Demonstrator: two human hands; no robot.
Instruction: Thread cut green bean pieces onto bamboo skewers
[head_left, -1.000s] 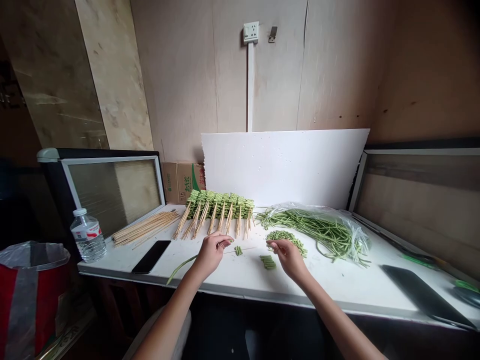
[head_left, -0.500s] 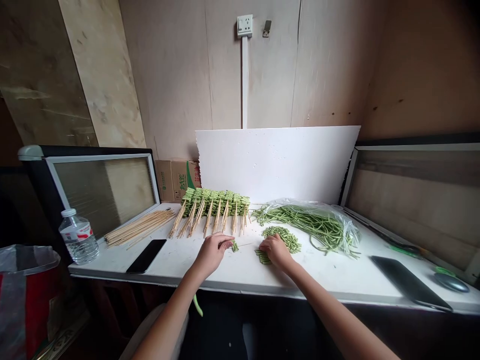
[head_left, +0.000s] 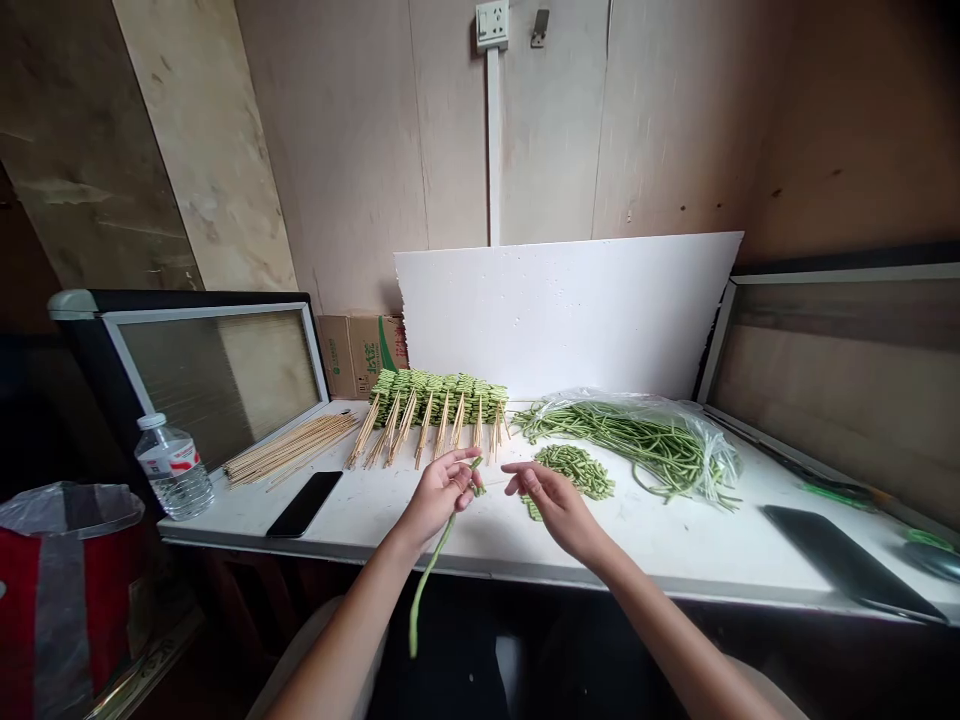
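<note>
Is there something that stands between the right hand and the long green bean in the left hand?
Nothing visible stands in the gap between the right hand and the left hand; only the left hand itself partly covers the long green bean.

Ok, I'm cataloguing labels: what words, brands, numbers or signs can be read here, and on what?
None reads with certainty.
Box: green and red characters, too small.
Bottle label: red and dark print, too small.
Printed piece by the bin: letters, blurred.
</note>
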